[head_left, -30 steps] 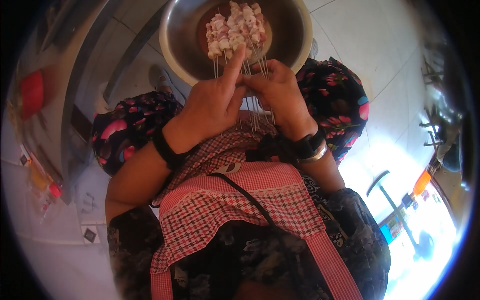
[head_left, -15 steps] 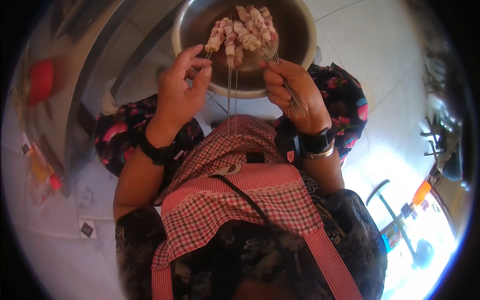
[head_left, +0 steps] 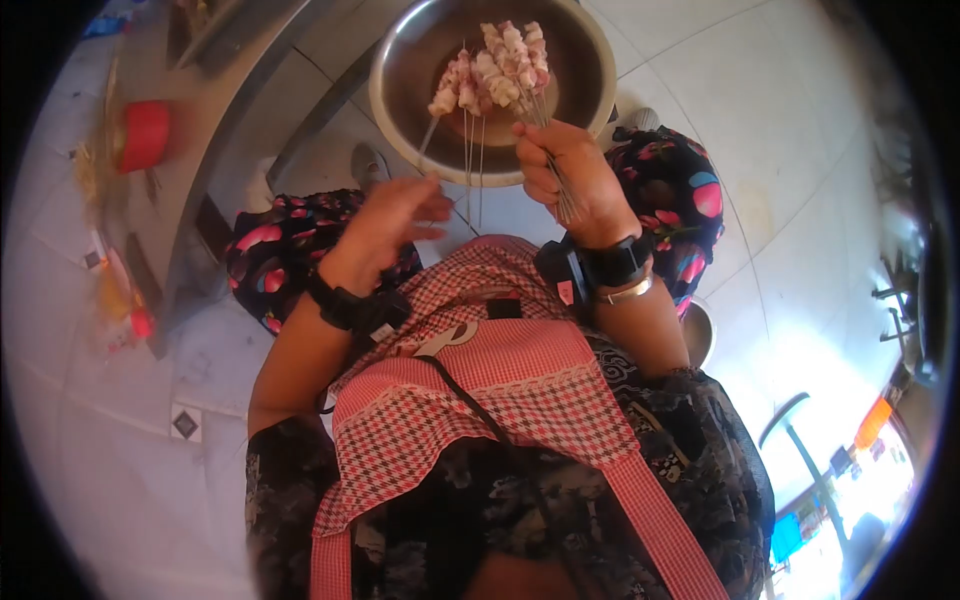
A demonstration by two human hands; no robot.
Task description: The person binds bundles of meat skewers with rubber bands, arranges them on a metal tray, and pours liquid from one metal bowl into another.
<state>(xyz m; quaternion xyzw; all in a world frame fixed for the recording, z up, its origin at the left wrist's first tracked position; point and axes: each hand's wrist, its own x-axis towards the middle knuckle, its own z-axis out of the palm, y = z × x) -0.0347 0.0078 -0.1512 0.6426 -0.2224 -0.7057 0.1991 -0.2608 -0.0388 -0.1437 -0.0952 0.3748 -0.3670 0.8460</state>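
My right hand (head_left: 580, 180) is closed around a bundle of thin metal skewers. Chunks of pale pink raw meat (head_left: 515, 62) are threaded on their upper ends, over the metal bowl (head_left: 392, 120). To the left, a few more meat skewers (head_left: 466, 84) lean in the bowl, their bare metal ends sticking out over the near rim. My left hand (head_left: 395, 222) is just below the leftmost skewer, slightly blurred. Its fingers are loosely curled and apart, and I see nothing held in them.
The bowl sits between my knees, above a tiled floor (head_left: 800, 110). A metal table or frame edge (head_left: 225, 120) runs along the left, with a red container (head_left: 145, 135) beyond it. At my right, part of another metal bowl (head_left: 700, 330) shows beside my leg.
My left hand has drawn down and away from the leftmost skewer, toward me. My right hand still grips its bundle. The whole view has shifted slightly.
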